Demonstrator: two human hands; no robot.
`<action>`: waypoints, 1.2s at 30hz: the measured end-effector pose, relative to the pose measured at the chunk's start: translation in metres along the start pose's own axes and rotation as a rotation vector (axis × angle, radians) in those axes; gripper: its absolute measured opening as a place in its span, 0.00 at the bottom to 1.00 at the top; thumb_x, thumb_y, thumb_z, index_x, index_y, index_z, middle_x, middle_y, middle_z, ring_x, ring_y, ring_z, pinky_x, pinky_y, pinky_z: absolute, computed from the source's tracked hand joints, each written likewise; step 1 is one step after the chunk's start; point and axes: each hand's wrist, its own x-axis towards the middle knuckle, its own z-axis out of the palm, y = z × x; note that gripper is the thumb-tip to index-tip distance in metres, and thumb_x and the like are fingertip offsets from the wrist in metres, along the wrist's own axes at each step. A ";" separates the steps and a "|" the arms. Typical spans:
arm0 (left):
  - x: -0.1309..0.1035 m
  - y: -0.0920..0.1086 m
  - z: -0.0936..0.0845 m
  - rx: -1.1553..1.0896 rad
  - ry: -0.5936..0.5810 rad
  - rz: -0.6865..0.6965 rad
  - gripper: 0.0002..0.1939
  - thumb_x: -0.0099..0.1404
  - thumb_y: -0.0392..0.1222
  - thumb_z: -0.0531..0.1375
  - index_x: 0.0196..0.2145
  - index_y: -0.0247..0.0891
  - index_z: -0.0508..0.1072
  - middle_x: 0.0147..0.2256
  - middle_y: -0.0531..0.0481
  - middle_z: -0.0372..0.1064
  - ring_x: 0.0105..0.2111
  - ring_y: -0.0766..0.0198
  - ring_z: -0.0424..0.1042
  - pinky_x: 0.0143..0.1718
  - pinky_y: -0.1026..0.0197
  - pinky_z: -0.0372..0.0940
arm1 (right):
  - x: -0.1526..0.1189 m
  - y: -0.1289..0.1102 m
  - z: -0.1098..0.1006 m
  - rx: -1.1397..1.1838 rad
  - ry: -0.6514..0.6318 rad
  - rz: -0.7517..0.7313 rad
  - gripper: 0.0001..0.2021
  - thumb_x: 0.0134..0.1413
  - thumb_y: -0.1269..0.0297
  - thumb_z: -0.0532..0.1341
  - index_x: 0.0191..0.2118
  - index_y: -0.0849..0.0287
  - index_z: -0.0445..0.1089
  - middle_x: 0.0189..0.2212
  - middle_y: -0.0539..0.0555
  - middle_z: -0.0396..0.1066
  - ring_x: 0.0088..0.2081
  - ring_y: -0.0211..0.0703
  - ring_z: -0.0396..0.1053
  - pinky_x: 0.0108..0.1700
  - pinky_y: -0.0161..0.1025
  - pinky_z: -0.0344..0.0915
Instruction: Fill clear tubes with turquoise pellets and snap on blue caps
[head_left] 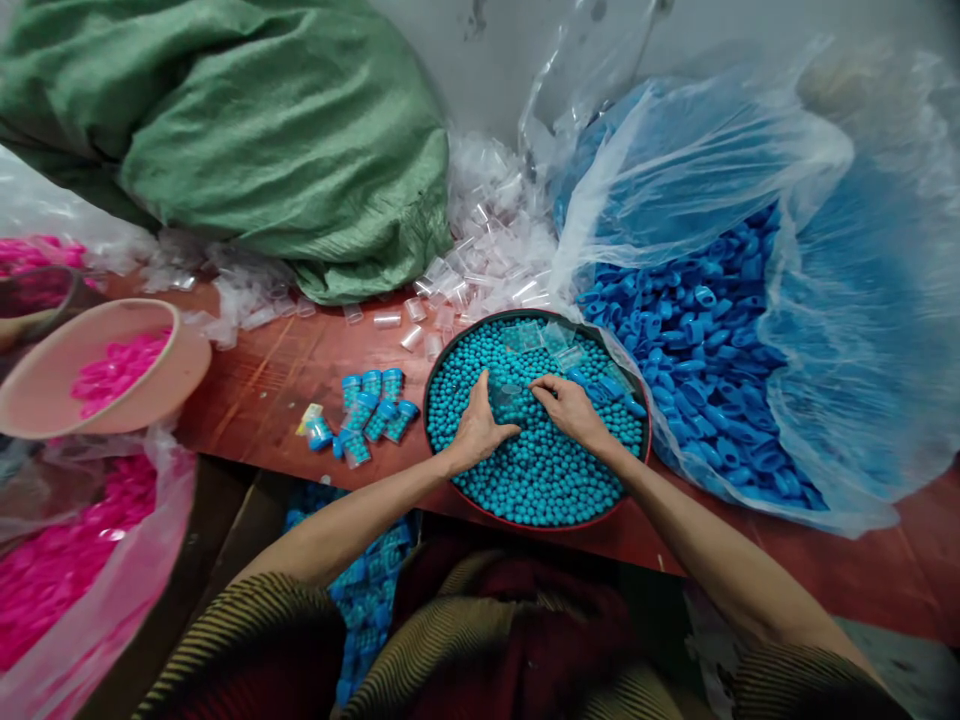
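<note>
A round tray (pixel 437 447) full of small turquoise beads (pixel 555 480) stands before me. Over the beads, my left hand (pixel 480 425) is curved, thumb apart from its fingers, around a clear plastic tube (pixel 508 394). My right hand (pixel 571 408) is just right of the tube, fingertips pinched together; what they hold, if anything, is too small to make out. Several blue caps (pixel 611 386) and clear tubes (pixel 562 340) lie on the beads at the tray's back right. Left of the tray, several bead-filled tubes with blue caps (pixel 375 405) are grouped on the table.
Loose clear tubes (pixel 480 260) are heaped behind the tray. A plastic bag of blue caps (pixel 697 340) stands at the right, a green sack (pixel 285 140) at the back left. A pink bowl (pixel 191 360) and a bag of pink pieces (pixel 82 560) are left, near another person's hand (pixel 15 330).
</note>
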 end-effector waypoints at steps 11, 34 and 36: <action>-0.006 0.014 0.001 0.093 0.147 0.050 0.11 0.62 0.37 0.55 0.44 0.37 0.63 0.43 0.45 0.67 0.44 0.59 0.69 0.47 0.55 0.65 | -0.016 -0.007 0.000 -0.262 -0.117 -0.033 0.10 0.54 0.61 0.58 0.41 0.57 0.69 0.34 0.54 0.73 0.34 0.45 0.69 0.37 0.40 0.64; -0.009 -0.002 0.004 -0.089 -0.111 0.016 0.20 0.55 0.37 0.62 0.47 0.36 0.67 0.43 0.47 0.70 0.44 0.58 0.69 0.49 0.56 0.63 | -0.029 -0.015 0.004 -0.102 -0.253 -0.105 0.21 0.50 0.67 0.60 0.52 0.58 0.67 0.37 0.55 0.72 0.36 0.45 0.69 0.41 0.43 0.66; -0.006 -0.004 0.004 -0.129 -0.168 0.004 0.22 0.54 0.34 0.62 0.47 0.35 0.67 0.43 0.48 0.70 0.43 0.59 0.69 0.48 0.57 0.64 | -0.030 -0.012 0.000 -0.006 -0.296 -0.053 0.22 0.50 0.66 0.60 0.53 0.57 0.66 0.34 0.52 0.72 0.32 0.42 0.69 0.37 0.41 0.67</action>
